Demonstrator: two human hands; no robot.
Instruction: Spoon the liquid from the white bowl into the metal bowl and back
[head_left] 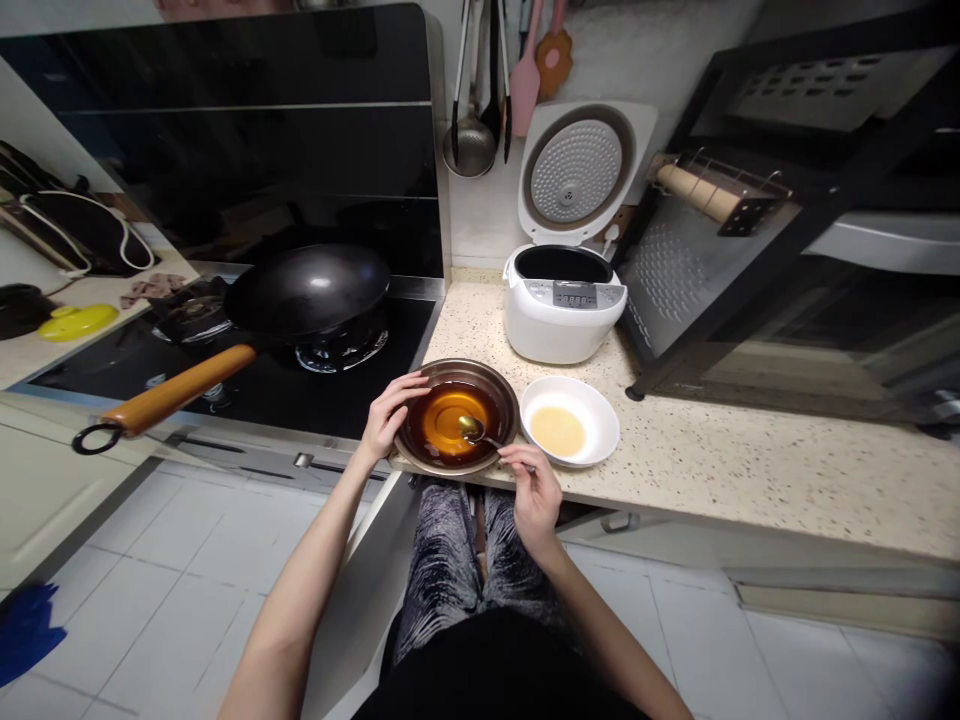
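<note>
One small shiny metal spoon (472, 430), pinched in the right hand (535, 495), slants forward-left over amber liquid (448, 405) inside a round steel bowl (510, 405); the loosely open left hand (386, 420) touches the bowl's left rim.

Wall (480, 225): whitish, pretty plain
Backsplash (262, 150): big glossy black panel behind the stove (409, 365), thin pale line running across it
Countertop (750, 460): cream with dark speckles, stretches way off to the right
Cabinets (52, 490): pale fronts under the counter
Rack (795, 245): chunky dark frame, right side
Floor (172, 610): pale tiles, thin grout lines
Light: kinda soft, upper right corner's pretty dark tbh
</note>
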